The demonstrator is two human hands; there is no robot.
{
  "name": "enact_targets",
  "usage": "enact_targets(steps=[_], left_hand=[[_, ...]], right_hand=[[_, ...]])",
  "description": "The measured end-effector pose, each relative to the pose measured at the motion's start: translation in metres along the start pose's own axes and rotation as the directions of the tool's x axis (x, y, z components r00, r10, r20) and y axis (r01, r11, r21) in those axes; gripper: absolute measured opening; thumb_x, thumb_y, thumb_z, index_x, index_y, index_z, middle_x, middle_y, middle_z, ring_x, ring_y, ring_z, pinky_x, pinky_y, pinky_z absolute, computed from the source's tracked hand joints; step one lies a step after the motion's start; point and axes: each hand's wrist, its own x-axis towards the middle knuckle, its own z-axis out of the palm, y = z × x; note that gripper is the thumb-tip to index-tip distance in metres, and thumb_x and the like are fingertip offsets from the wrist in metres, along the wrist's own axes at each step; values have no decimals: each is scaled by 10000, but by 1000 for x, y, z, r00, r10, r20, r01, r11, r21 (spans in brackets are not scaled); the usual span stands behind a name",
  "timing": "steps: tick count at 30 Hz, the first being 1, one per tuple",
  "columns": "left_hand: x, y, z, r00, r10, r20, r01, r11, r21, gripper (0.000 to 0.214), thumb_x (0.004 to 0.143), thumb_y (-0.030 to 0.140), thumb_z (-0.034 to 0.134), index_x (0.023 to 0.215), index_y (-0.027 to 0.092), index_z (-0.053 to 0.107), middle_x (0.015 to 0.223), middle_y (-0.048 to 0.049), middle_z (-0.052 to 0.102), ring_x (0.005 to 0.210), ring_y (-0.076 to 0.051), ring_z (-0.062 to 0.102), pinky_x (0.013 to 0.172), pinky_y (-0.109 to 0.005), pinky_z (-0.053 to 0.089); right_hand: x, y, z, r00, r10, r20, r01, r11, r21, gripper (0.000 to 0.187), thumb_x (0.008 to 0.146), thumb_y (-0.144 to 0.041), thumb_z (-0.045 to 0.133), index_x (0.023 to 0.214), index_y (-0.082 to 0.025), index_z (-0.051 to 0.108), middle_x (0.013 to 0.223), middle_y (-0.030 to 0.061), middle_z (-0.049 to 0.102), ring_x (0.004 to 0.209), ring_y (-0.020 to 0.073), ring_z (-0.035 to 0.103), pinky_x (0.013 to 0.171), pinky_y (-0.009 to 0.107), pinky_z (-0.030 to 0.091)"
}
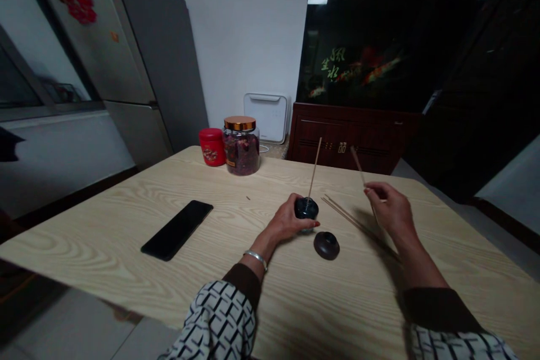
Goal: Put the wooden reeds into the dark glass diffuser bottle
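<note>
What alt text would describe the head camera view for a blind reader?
A person's left hand grips a small dark pot with a thin stick standing in it, while the right hand holds another stick above a light wood table. A dark lid and loose sticks lie nearby.

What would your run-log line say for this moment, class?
left hand: holds dark pot | right hand: holds wooden stick | lid: on table
</note>
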Motion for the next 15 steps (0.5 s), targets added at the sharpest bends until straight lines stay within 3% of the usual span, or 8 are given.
enact_targets(steps=[1,3,5,6,9,15], left_hand=[[0,0,0,1000,-1,2,1,1000,-1,697,569,435,885,1126,176,554,985,-64,634,900,-214,600,800,-346,484],[1,0,0,1000,-8,5,8,1000,0,706,563,437,887,1127,175,554,979,-61,636,902,-216,600,798,-350,484],[1,0,0,1000,-10,2,10,1000,3,706,559,439,887,1124,173,556,984,-64,637,907,-220,599,801,-357,483],[1,1,0,1000,-8,0,8,1000,6,704,560,440,886,1122,172,557,989,-66,638,910,-221,598,805,-361,482],[0,2,0,1000,-4,-1,4,1000,9,703,562,443,885,1125,176,559,1000,-69,641,913,-220,597,813,-362,480],[-1,2,-1,1000,-5,8,5,1000,4,712,557,463,885,1123,181,557,992,-59,641,901,-212,594,794,-348,477]], right_hand=[[2,-13,2,995,44,-85,-25,978,209,244,755,-358,679,946,-210,709,850,34,680,721,157,592,618,271,441],[4,-42,10,980,168,-107,-75,809,583,283,688,-354,751,928,-213,701,840,10,651,686,125,575,540,222,411],[3,-67,20,976,218,-27,-118,621,775,304,624,-315,807,884,-204,696,830,-3,632,674,101,571,495,182,379],[1,-77,25,977,213,-1,-124,576,808,305,608,-298,823,867,-197,697,821,-4,630,675,95,573,486,171,376],[-3,-93,41,986,165,-30,-76,597,799,281,633,-282,829,863,-184,700,788,0,638,670,92,575,488,166,401],[-4,-96,51,988,56,-145,68,682,728,233,724,-289,783,909,-183,690,795,7,646,673,103,583,506,193,423]])
